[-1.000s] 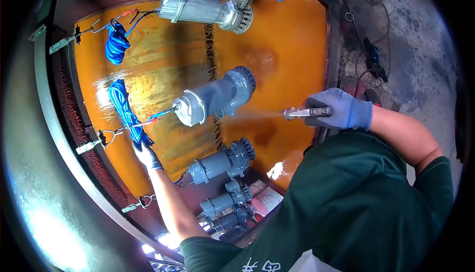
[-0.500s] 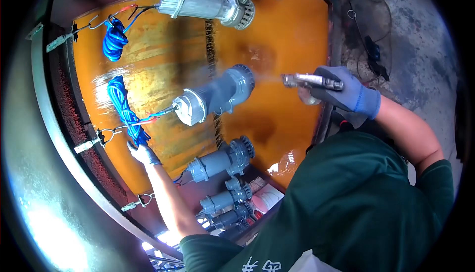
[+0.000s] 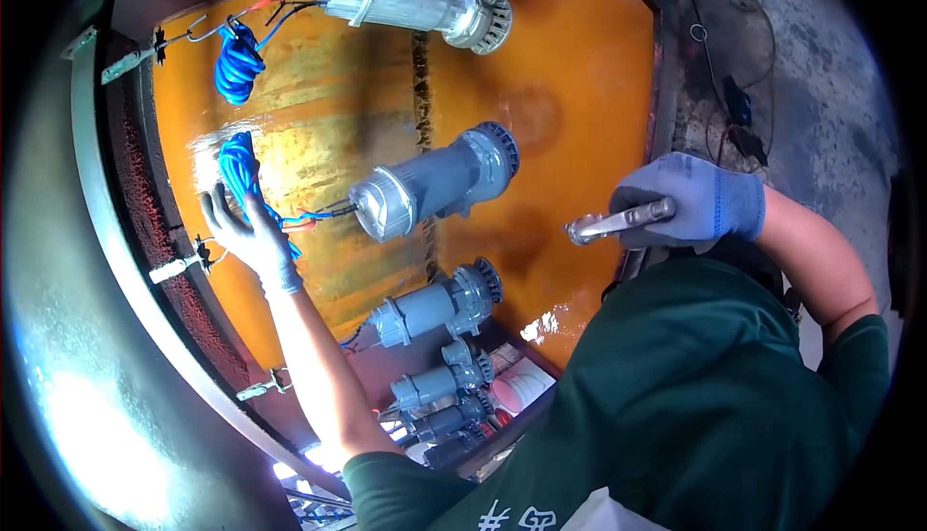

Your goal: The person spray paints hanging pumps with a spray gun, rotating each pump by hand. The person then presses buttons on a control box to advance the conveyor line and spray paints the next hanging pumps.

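A spray gun (image 3: 618,220) is in my gloved right hand (image 3: 676,201), its nozzle toward the middle pump (image 3: 439,183). That pump hangs on its side, mostly wet-looking grey, with a paler silver end by its cable. My gloved left hand (image 3: 246,232) is against the lower part of a blue cable coil (image 3: 239,166), fingers stretched and apart. Part of the coil is hidden behind the hand. Above hangs an unpainted silver pump (image 3: 410,2) with its own blue coil (image 3: 237,66). Below hangs a grey pump (image 3: 425,314).
Behind the pumps stands an orange, paint-coated panel (image 3: 579,77). Along the left runs a curved metal rail (image 3: 92,154) with hook clamps (image 3: 174,268). More grey pumps (image 3: 435,386) hang lower down, near a pinkish bucket (image 3: 521,388). A dark cable (image 3: 710,58) hangs at the right.
My left hand has moved up along the coil and its fingers have spread. The right hand and spray gun have moved slightly down; the visible spray mist is gone. The middle pump has turned a little.
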The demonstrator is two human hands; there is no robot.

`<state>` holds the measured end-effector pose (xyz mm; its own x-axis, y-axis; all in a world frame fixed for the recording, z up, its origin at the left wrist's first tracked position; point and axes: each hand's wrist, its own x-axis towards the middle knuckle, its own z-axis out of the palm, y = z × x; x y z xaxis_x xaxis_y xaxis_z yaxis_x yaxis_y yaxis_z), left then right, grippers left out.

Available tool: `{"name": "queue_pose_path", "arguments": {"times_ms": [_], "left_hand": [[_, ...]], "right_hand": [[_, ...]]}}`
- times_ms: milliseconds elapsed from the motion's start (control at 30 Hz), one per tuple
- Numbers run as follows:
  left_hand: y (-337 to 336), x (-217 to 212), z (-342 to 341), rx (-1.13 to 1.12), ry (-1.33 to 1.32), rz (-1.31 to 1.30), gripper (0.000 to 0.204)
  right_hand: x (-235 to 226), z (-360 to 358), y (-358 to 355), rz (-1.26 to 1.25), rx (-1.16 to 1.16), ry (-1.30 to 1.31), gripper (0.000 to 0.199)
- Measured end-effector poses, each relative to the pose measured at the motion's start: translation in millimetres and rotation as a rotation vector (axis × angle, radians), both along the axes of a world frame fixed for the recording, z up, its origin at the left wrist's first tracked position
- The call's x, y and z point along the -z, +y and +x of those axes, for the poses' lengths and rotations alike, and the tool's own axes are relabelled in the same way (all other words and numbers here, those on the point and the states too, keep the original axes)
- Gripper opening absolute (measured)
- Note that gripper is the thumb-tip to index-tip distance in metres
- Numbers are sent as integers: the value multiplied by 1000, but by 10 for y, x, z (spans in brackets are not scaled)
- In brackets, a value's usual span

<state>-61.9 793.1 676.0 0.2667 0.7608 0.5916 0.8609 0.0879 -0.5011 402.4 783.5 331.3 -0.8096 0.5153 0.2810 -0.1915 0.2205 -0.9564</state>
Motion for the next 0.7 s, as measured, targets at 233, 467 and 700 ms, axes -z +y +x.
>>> {"name": "queue_pose_path", "arguments": {"times_ms": [233,467,700], "left_hand": [[843,-503,-933,-116,-568,-317,64],[712,-292,-871,0,-549,-300,46],[582,-71,-391,123,-654,-255,47]], "right_hand": [[107,-68,62,-265,279,24,20],[245,-171,-130,-21,216,-196,24],[249,-292,-53,-261,137,33,20]]}}
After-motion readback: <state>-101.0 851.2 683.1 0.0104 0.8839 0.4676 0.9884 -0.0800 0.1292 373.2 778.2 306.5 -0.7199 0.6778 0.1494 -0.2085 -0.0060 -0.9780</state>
